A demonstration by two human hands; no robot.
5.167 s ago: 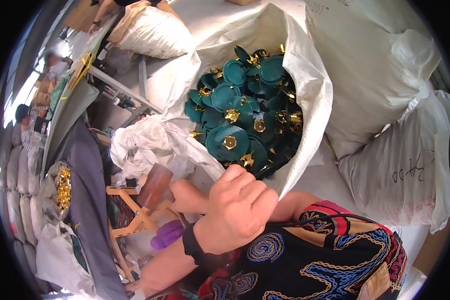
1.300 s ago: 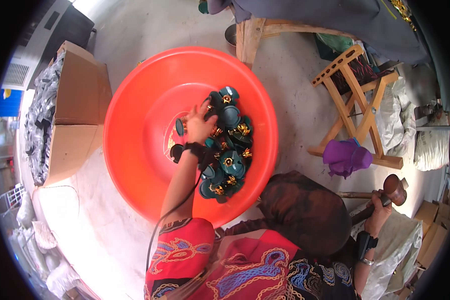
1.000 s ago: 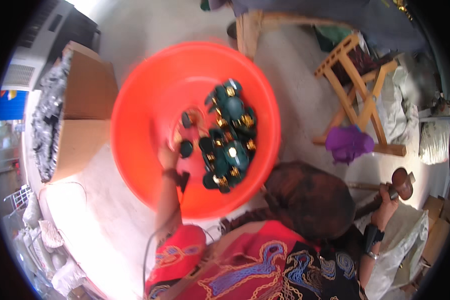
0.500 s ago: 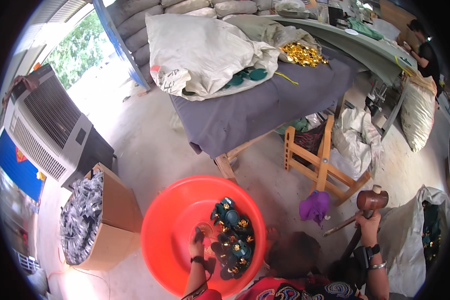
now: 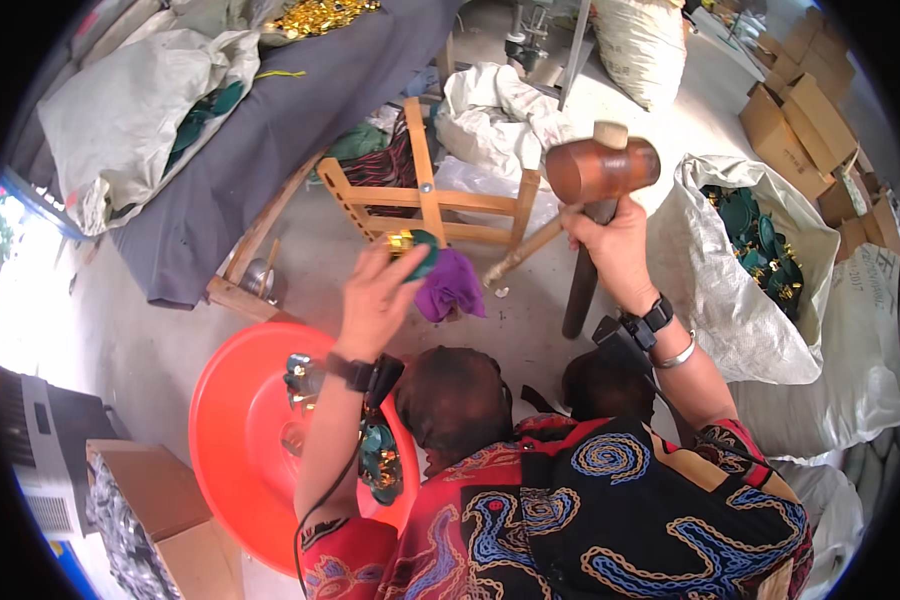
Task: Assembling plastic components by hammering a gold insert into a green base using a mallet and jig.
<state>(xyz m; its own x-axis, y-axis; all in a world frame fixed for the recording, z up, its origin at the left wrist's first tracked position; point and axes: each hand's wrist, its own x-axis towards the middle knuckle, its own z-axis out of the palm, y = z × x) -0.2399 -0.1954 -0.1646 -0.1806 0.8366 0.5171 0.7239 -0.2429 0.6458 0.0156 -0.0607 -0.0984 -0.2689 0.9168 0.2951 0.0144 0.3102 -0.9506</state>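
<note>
The grey concrete floor [image 5: 150, 330] bears a round orange plastic basin [image 5: 235, 450] below the left hand [image 5: 378, 295]; a slatted wooden stool [image 5: 425, 195] beyond it; an open white woven sack [image 5: 745, 290] beside the right hand [image 5: 615, 245].

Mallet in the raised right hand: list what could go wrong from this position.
1. The mallet is lifted high while the left hand pinches the green and gold part by the wooden stool; a strike could catch its fingers.
2. The right hand grips near the head, so the long handle might swing wide.

I'm in a workshop: bulging white sacks [image 5: 760, 270] of green parts, cardboard boxes [image 5: 795, 125], a cloth-covered desk [image 5: 270, 150] and bare concrete floor [image 5: 150, 330].
</note>
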